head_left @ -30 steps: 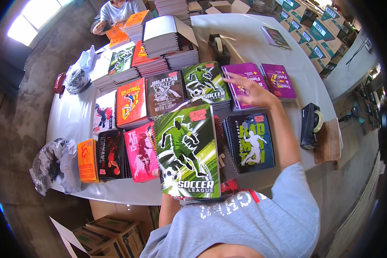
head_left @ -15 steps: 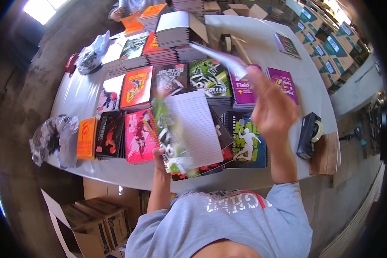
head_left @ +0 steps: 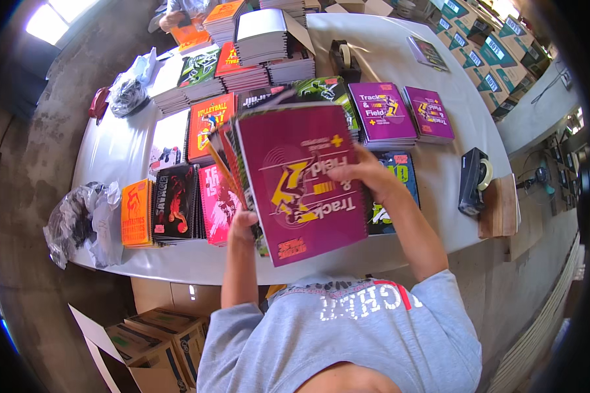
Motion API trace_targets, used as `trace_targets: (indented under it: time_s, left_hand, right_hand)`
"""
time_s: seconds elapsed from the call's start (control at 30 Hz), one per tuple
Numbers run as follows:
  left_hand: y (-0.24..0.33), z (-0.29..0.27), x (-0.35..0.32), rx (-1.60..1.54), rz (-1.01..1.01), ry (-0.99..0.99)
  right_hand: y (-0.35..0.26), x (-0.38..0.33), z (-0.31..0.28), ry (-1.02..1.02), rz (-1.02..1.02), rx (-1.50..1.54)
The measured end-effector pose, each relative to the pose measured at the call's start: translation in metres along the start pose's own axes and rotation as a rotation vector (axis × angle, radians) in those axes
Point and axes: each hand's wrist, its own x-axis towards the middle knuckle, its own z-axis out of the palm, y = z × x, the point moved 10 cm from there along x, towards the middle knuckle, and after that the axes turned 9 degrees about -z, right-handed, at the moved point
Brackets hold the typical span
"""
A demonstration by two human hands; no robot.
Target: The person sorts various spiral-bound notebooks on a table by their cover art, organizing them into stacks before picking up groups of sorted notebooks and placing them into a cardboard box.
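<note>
Looking down from my head, the green soccer notebook that fronted my stack a second ago is now covered by a maroon spiral notebook (head_left: pixel 301 183), so the bundle has gained a title. My left hand (head_left: pixel 242 223) clamps the stack's lower edge above the surface (head_left: pixel 387 46), while my right hand (head_left: pixel 367 175) presses fingers closed on the maroon cover.

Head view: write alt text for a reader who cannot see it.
A person's left hand and right hand hold a small stack of spiral notebooks, a magenta notebook on top, above a white table covered with piles of colourful notebooks and two tape dispensers.
</note>
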Motion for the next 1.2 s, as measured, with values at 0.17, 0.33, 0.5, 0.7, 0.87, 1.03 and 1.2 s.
trace_targets:
  time_s: [0.17, 0.33, 0.5, 0.7, 0.87, 1.03, 1.2]
  left_hand:
    - [0.074, 0.029, 0.011, 0.443, 0.343, 0.249]
    - [0.035, -0.032, 0.004, 0.769, 0.290, 0.408]
    - [0.020, -0.061, -0.002, 0.593, 0.274, 0.478]
    - [0.002, -0.044, -0.004, 0.980, 0.067, 0.473]
    - [0.012, -0.016, 0.008, 0.990, 0.283, 0.452]
    - [0.016, 0.086, 0.107, 1.036, 0.187, 0.245]
    - [-0.055, 0.136, 0.261, 1.367, -0.262, 0.124]
  right_hand:
    - [-0.031, -0.002, -0.013, 0.126, -0.509, -0.091]
    - [0.025, -0.014, -0.018, 0.100, -0.515, -0.240]
    - [0.037, -0.015, -0.005, 0.196, -0.564, -0.178]
    - [0.061, -0.016, -0.008, -0.005, -0.292, -0.471]
    - [0.021, -0.020, -0.017, -0.054, -0.516, -0.768]
    - [-0.044, -0.050, -0.083, 0.156, -0.482, -0.481]
    - [-0.063, -0.070, -0.194, 0.495, -0.502, 0.345]
